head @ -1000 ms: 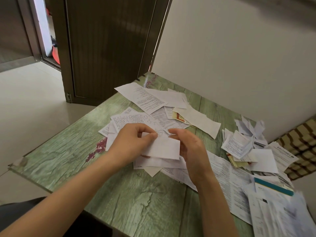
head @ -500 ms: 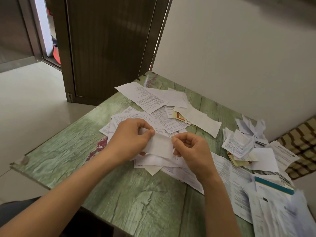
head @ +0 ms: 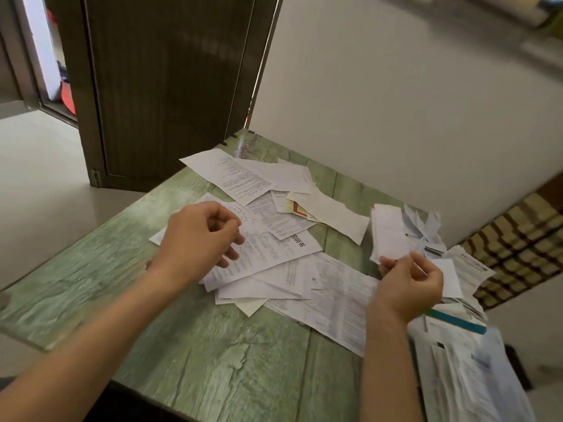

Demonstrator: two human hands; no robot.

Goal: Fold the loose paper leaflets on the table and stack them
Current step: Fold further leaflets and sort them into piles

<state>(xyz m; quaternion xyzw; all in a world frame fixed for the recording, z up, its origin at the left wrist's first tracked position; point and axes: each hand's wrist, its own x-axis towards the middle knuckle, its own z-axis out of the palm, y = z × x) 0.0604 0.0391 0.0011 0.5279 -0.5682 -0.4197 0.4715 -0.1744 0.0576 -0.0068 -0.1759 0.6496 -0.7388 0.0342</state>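
On the green wood-grain desk (head: 213,360), loose leaflets (head: 274,269) lie spread in an overlapping heap across the middle, some printed side up, reaching toward the far edge. Over the left part of this spread hangs the left hand (head: 198,236), its fingers loosely curled and grasping nothing; whether the fingertips touch the sheet below cannot be told.

To the right, the right hand (head: 408,284) pinches the near end of a folded leaflet (head: 388,233) between thumb and fingers. This white, narrow leaflet points away toward the far side and is somewhat blurred. Just right of it sits a pile (head: 426,236) of crumpled and folded papers, and more sheets (head: 463,367) lie at the near right corner, one with a teal stripe.

Beyond the desk's far left corner stands a dark door (head: 167,86), and a pale wall (head: 396,102) runs along the far side.
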